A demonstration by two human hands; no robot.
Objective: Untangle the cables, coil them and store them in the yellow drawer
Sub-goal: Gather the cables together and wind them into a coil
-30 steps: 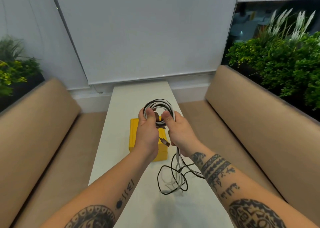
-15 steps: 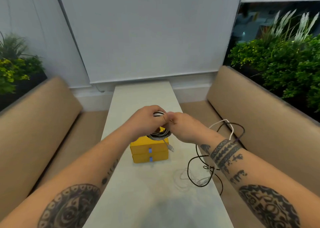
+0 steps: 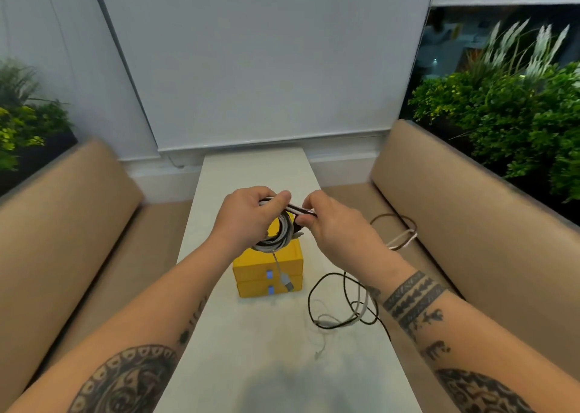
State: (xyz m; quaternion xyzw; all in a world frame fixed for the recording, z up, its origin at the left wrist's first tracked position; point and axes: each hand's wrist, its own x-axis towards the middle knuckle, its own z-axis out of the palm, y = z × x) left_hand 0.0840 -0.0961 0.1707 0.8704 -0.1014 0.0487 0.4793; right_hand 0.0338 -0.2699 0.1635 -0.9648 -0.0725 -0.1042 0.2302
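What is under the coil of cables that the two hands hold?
The yellow drawer box sits on the table below the coil. Both drawers look closed, so their inside is hidden. The coil, the left hand and the right hand cover most of its top.

No text, label, brand, number or sign can be read anywhere in this view

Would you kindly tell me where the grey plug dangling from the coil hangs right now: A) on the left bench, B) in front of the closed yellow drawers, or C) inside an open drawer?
B: the plug hangs from the coil, which the left hand and right hand grip, in front of the yellow drawers, both shut.
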